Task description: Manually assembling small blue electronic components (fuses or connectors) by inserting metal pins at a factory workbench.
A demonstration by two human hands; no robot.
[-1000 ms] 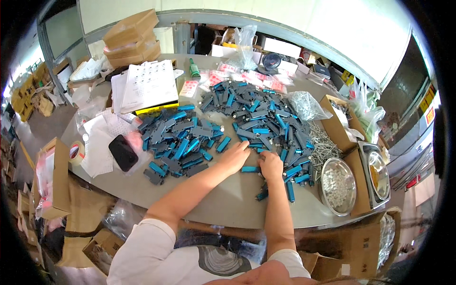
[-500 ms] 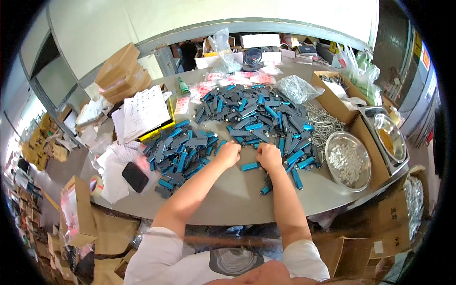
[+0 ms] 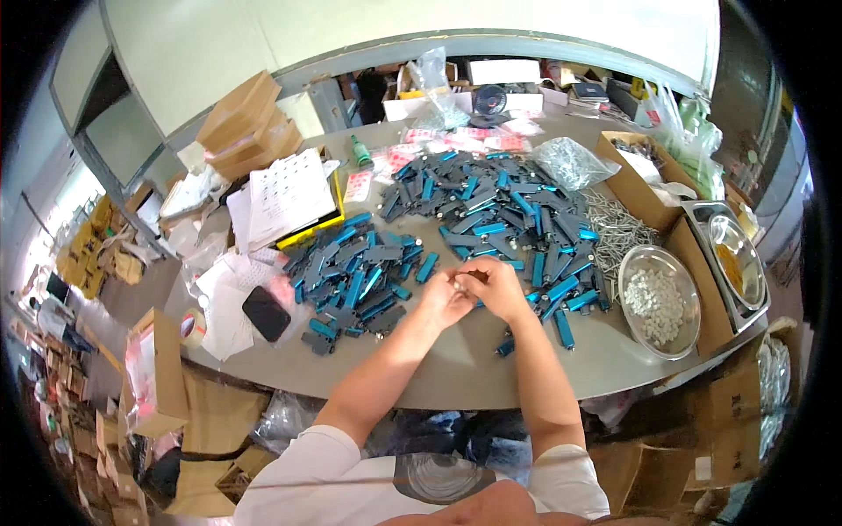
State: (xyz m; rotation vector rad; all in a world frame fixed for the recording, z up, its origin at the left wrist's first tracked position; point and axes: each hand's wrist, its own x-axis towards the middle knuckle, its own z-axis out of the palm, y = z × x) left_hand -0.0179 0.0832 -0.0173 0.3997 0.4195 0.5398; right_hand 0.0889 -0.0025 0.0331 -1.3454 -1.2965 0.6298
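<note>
My left hand [image 3: 447, 300] and my right hand [image 3: 494, 287] meet over the grey table, fingertips together. Both are closed, fingers curled in a pinch; whatever sits between them is too small or hidden to make out. Just beyond them spreads a large pile of dark grey and blue parts [image 3: 500, 197], oblong and hinge-like. To the left of my left hand lies a smaller heap of the same parts [image 3: 351, 272]. A few loose blue parts [image 3: 564, 330] rest to the right of my right forearm.
On the right stand a steel bowl of small white pieces [image 3: 658, 302], a heap of metal screws or pins [image 3: 618, 219] and cardboard boxes [image 3: 702, 280]. Papers [image 3: 285, 197] and a black phone [image 3: 266, 314] lie on the left. A small fan [image 3: 489, 101] is at the back.
My hands, apart before, have come together and now touch at the fingertips. The whole view has shifted slightly, so the table sits further right.
</note>
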